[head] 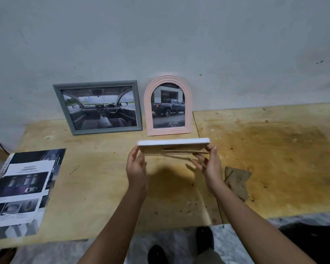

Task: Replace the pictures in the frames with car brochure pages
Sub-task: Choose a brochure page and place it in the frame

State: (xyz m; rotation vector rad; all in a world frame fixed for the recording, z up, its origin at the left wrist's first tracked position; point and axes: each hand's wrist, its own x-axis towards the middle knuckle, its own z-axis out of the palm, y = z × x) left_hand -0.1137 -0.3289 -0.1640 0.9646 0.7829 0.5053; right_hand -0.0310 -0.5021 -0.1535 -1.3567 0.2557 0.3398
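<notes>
- Completed, frame 1: the grey rectangular wooden picture frame [95, 85] leans on the pale wall [160, 35] at the back of the tabletop [95, 178]. It lies at 10 o'clock from the hands and shows a car interior page [101, 109].
- Completed, frame 2: the pink arched ridged picture frame [168, 79] stands just beside the grey frame, at 12 o'clock from the hands. It shows a dark pickup truck page [169, 109] with a maker's logo at the bottom.
- In progress, frame 3: the white rectangular picture frame [173, 142] is held in the air above the tabletop, near the foot of the pink frame, nearly flat and edge-on to the camera.
- Hands: the left hand [136, 166] grips the left end of the white frame with the fingers curled round it. The right hand [210, 164] pinches the right end between thumb and fingers.
- Not determinable: the front face of the white frame is hidden, so its content cannot be told. A brown strip shows on its underside; it may be the backing board or the stand.
- Supply: the stack of printed car brochure pages [21, 187] lies flat at 8 o'clock from the hands, well apart from them.
- Other: a crumpled brown scrap [236, 181] lies at 4 o'clock from the right hand.
- Judgement: two of three visible frames appear finished. Likely left: confirm or fit a page in the white frame, close its back and stand it by the others.
</notes>
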